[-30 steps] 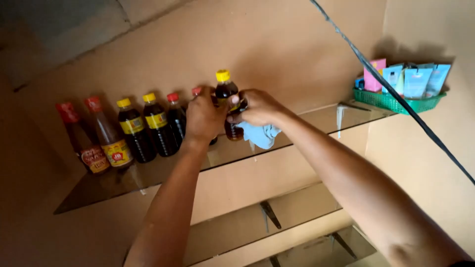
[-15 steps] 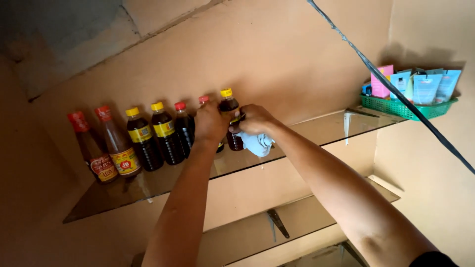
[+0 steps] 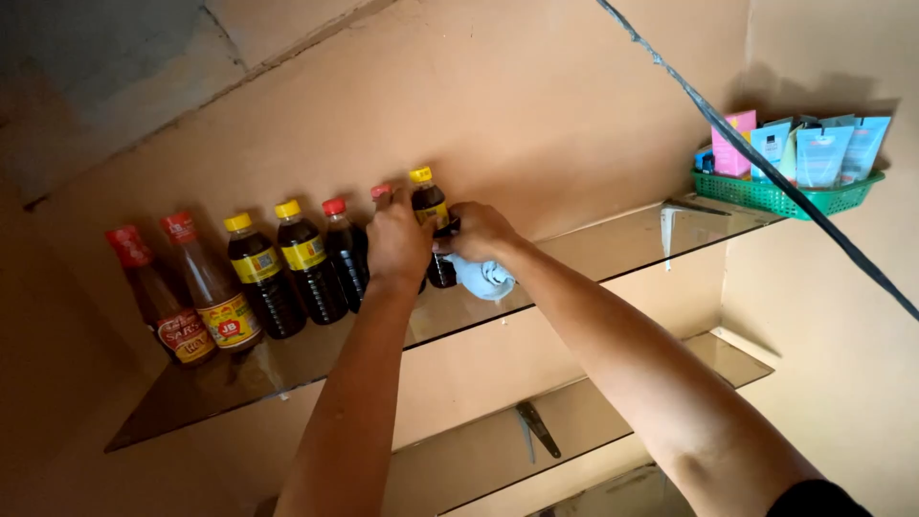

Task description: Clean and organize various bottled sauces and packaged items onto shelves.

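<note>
Glass shelf (image 3: 613, 251), wall-mounted, upper tier. Holds a row of dark sauce bottles: two red-capped bottles with red labels (image 3: 182, 287) at the far left, two yellow-capped bottles (image 3: 282, 268), then a red-capped bottle (image 3: 345, 244).

Left hand (image 3: 400, 244): closed around a red-capped bottle (image 3: 381, 191), only its cap showing.

Right hand (image 3: 481, 233): fingers clamped on a yellow-capped dark bottle (image 3: 431, 213) standing at the right end of the row; a pale blue cloth (image 3: 483, 278) is bunched under the palm.

Green basket (image 3: 785, 194) of pouches, far right. Lower glass shelf (image 3: 574, 431) beneath.
</note>
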